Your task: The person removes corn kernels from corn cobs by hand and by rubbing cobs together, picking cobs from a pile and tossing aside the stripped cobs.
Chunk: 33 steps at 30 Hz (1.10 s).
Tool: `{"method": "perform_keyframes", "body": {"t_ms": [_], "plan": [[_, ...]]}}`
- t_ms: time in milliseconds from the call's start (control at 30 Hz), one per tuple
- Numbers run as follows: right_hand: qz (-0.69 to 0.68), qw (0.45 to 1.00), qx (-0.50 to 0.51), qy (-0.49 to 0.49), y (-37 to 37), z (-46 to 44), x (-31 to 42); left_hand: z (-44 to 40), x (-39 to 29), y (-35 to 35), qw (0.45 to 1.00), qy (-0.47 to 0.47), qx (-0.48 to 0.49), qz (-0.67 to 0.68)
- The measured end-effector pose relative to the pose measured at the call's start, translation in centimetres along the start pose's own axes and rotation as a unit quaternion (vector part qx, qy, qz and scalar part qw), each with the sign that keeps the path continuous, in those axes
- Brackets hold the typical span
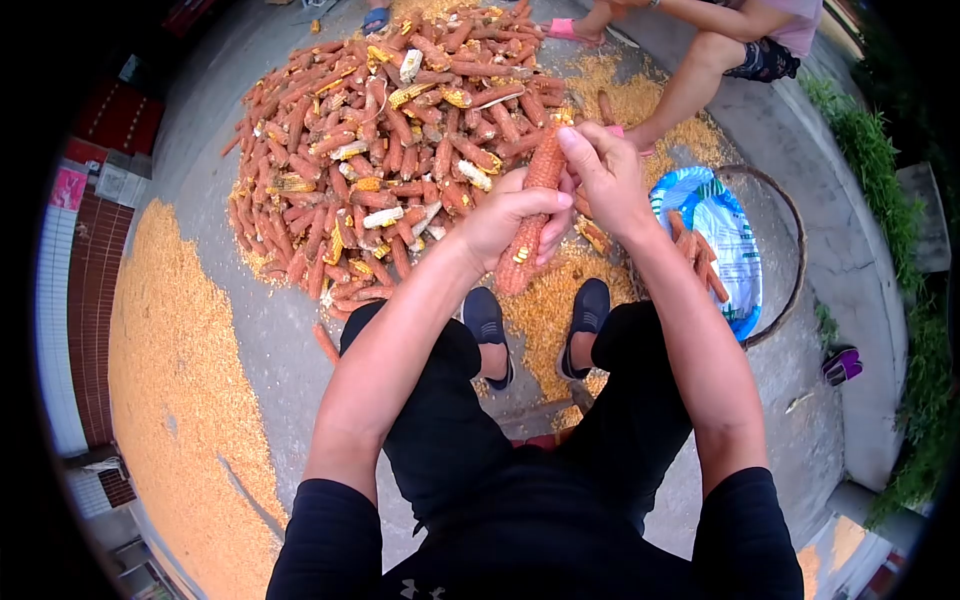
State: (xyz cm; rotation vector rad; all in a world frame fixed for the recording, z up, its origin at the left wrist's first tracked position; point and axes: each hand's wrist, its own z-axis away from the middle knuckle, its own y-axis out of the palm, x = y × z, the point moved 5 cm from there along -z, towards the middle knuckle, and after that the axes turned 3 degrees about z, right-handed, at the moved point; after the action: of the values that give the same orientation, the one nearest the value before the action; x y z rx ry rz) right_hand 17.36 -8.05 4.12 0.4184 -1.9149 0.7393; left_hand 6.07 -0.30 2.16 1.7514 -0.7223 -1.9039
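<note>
Between my two hands is a reddish corn cob [519, 258], tilted, with a few yellow kernels left near its lower end. My left hand [515, 217] is wrapped round the middle of the cob, thumb across it. My right hand [604, 172] grips its upper end, with the thumb pressed on the cob. Loose yellow kernels [545, 325] lie on the ground below, between my shoes. Just beyond my hands rises a big pile of reddish cobs [400, 150], some still carrying kernels.
A blue-and-white lined basket [752, 240] with a tall handle and several cobs stands at the right. Another person's bare leg [690, 85] is at the upper right. Kernels are spread [180, 370] on the left. A purple shoe [842, 366] lies far right.
</note>
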Motion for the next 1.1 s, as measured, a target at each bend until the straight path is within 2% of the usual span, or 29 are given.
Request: {"method": "perform_keyframes", "body": {"t_ms": [33, 100, 267, 433, 533, 600, 733, 767, 800, 933, 1067, 1100], "plan": [[0.060, 0.998, 0.022, -0.004, 0.1, 0.1, -0.3, -0.1, -0.1, 0.1, 1.000, -0.006, -0.011, -0.023], [0.012, 0.999, 0.029, -0.006, 0.3, 0.3, -0.9, 0.1, 0.4, -0.2, 0.997, -0.025, -0.043, -0.060], [-0.007, 1.000, -0.005, -0.021, 0.3, 0.2, -0.8, -0.2, -0.6, -0.5, 0.999, 0.023, -0.027, -0.012], [0.035, 0.999, 0.018, -0.008, 0.5, 0.7, -0.3, -0.2, -1.7, -1.7, 0.998, 0.037, -0.034, 0.032], [0.050, 0.998, 0.008, -0.040, 0.8, 1.1, 1.0, -0.2, -2.1, -1.9, 0.994, 0.069, -0.077, 0.025], [0.079, 0.995, 0.029, -0.050, 0.7, 1.6, 2.3, -0.1, -2.5, -2.8, 0.984, 0.092, -0.149, -0.022], [0.157, 0.970, 0.121, -0.140, 2.7, 3.4, 4.4, 0.0, -3.1, -3.8, 0.943, 0.142, -0.287, -0.094], [0.189, 0.961, 0.128, -0.155, 3.4, 3.8, 4.1, 0.4, -2.8, -3.8, 0.940, 0.124, -0.307, -0.078], [0.221, 0.951, 0.134, -0.168, 4.1, 4.1, 4.0, 0.4, -2.9, -4.0, 0.938, 0.133, -0.309, -0.082], [0.106, 0.974, 0.131, -0.151, 4.0, 3.5, 4.2, 0.4, -3.1, -4.6, 0.938, 0.151, -0.306, -0.067], [0.097, 0.984, 0.066, -0.133, 2.9, 2.7, 3.1, 0.6, -3.2, -3.9, 0.952, 0.131, -0.276, -0.016], [0.104, 0.985, 0.048, -0.126, 2.3, 2.2, 2.9, 0.6, -3.3, -3.7, 0.955, 0.132, -0.262, -0.039]]}}
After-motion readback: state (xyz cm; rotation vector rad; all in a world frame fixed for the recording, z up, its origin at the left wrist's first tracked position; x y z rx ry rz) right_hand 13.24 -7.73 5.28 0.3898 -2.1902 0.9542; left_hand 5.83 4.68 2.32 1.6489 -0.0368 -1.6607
